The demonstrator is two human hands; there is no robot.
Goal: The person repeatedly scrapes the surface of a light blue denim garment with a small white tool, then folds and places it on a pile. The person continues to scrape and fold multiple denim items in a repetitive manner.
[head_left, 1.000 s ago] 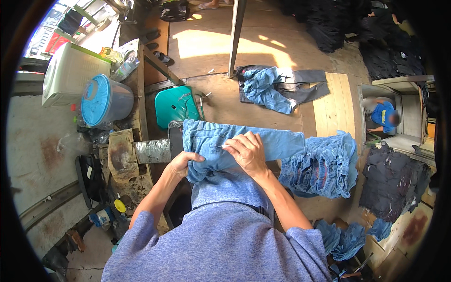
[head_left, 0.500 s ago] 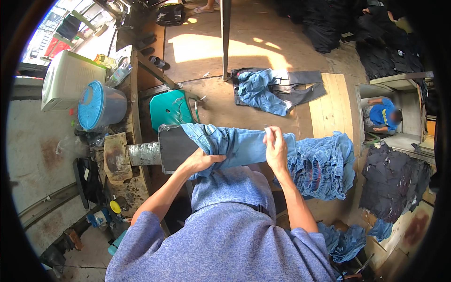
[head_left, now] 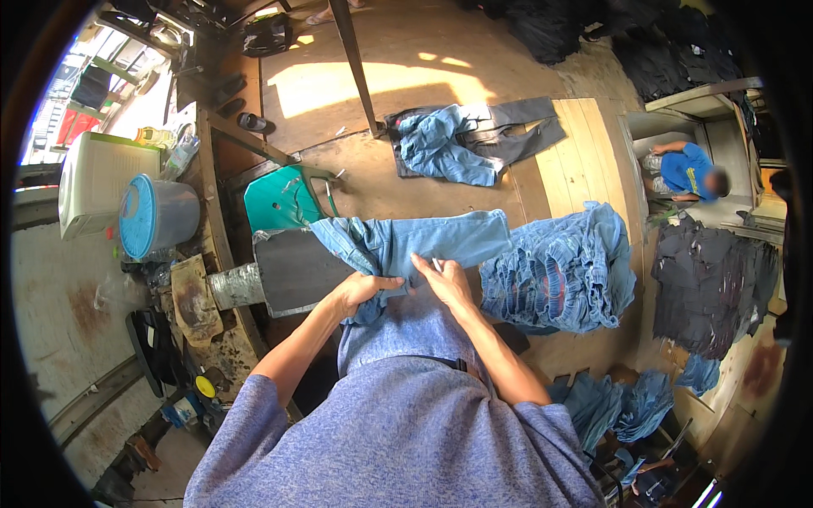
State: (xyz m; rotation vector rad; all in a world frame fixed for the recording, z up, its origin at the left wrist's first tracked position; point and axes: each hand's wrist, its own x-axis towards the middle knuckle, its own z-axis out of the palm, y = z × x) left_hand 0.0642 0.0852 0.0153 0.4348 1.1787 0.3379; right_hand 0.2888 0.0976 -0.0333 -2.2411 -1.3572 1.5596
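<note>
A pair of light blue jeans (head_left: 449, 237) lies across my lap, bunched around the end of a dark grey padded board (head_left: 296, 269). My left hand (head_left: 362, 292) is closed on the bunched denim, its thumb lying on top and pointing right. Over the lower edge of the outstretched leg, my right hand (head_left: 449, 284) pinches a small white stick-like piece (head_left: 437, 265); its exact kind is too small to tell. The denim's far right end reaches a pile of blue jeans (head_left: 559, 271).
A silver-wrapped arm (head_left: 235, 288) carries the board from a worn bench. Beyond stand a green stool (head_left: 279, 199) and a metal post (head_left: 356, 72). Trousers (head_left: 517, 127) lie on the floor. At left is a blue-lidded bucket (head_left: 161, 216); dark garments (head_left: 716, 284) and a seated person (head_left: 686, 172) are at right.
My right hand has come down and left, from above the denim leg to its lower edge, with the white piece. My left hand keeps its hold. The whole view has shifted.
</note>
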